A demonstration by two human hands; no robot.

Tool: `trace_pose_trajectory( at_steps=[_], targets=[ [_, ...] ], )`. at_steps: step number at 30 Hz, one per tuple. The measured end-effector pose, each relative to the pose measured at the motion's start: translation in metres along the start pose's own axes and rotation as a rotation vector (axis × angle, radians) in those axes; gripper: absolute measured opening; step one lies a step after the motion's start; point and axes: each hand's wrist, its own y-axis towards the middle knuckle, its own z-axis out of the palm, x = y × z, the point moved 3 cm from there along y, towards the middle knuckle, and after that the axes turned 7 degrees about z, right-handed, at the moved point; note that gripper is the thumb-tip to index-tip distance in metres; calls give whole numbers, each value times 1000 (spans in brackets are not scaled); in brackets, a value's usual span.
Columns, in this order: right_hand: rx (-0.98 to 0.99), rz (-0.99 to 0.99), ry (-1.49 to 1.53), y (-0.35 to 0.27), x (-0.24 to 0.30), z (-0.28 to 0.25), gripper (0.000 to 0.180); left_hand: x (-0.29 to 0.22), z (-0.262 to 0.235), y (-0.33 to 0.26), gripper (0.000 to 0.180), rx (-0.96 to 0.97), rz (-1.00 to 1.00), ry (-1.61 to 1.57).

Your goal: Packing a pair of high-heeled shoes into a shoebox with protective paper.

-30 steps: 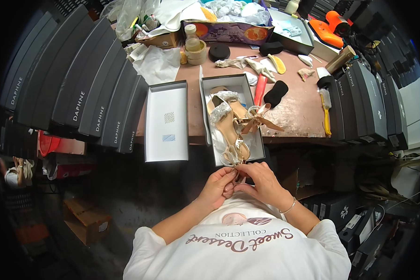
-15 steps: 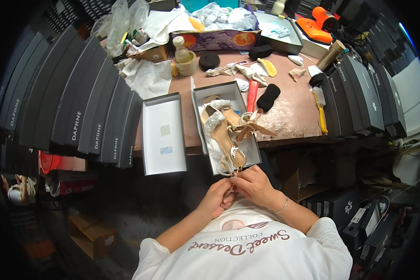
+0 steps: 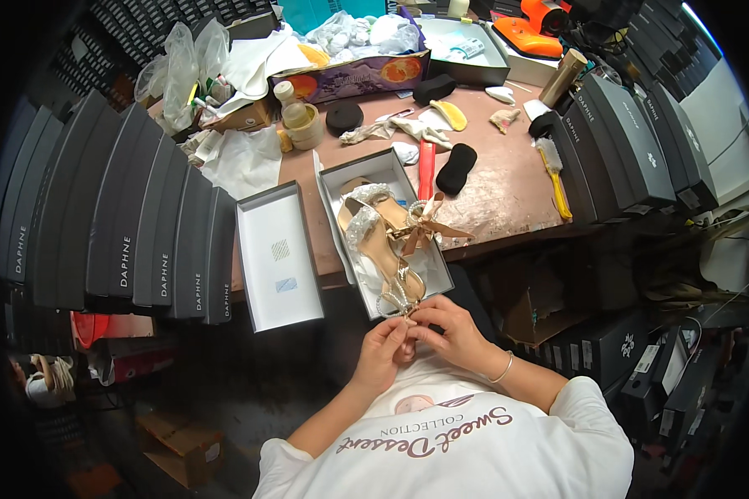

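A pair of beige sandals with glittery and pearl-trimmed straps, including the nearer sandal (image 3: 380, 252), lies in an open shoe box (image 3: 330, 185) at the table's front edge. A brown ribbon bow (image 3: 424, 226) sits on the other sandal. Just past the box's near end, my left hand (image 3: 381, 353) and my right hand (image 3: 453, 333) meet with fingertips pinched together. Both grip the end of the nearer sandal's ankle strap (image 3: 398, 304); the exact bit between the fingers is mostly hidden.
The white-lined box lid (image 3: 281, 258) lies left of the shoe box, overhanging the table edge. Rows of dark shoe boxes (image 3: 154, 216) flank the table. Farther back are a red strip (image 3: 426, 170), a black pad (image 3: 456, 170), a yellow-handled brush (image 3: 554, 179), and a jar (image 3: 302, 125).
The whole view has turned slightly, so the table's things appear farther left. My hands stay together at the strap, with only small finger shifts.
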Motion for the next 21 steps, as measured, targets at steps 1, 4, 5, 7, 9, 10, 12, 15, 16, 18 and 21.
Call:
trace_pose_trajectory(
  at_steps=[1,4,5,7,9,10,12,15,16,18,21],
  targets=[
    [-48,-22,-13,-1,0,0,19,-1,2,1,19,-7,1,-13],
    [-142,-85,-67,-2,0,2,18,-7,9,2,18,-74,25,69],
    [-152,-97,-97,-4,-1,3,18,-6,9,2,17,-86,29,94],
    [-174,-121,-158,-7,-2,5,17,-5,8,-1,17,-108,17,105],
    [-109,-98,-42,-7,1,5,15,-3,6,-1,19,-102,4,37],
    [-48,-55,72,-7,4,5,16,-2,4,-2,17,-113,-45,-44],
    [81,55,274,-7,2,8,12,-2,3,-2,17,-71,-16,-55],
    [143,160,392,-8,-4,6,9,-6,6,-2,15,-68,73,133],
    [108,120,262,-7,0,2,10,-7,7,-1,15,-78,111,230],
    [47,47,8,-5,17,-3,12,-6,9,1,14,-70,113,258],
    [84,149,73,-7,-1,-1,16,-6,7,1,15,-45,140,349]
  ],
)
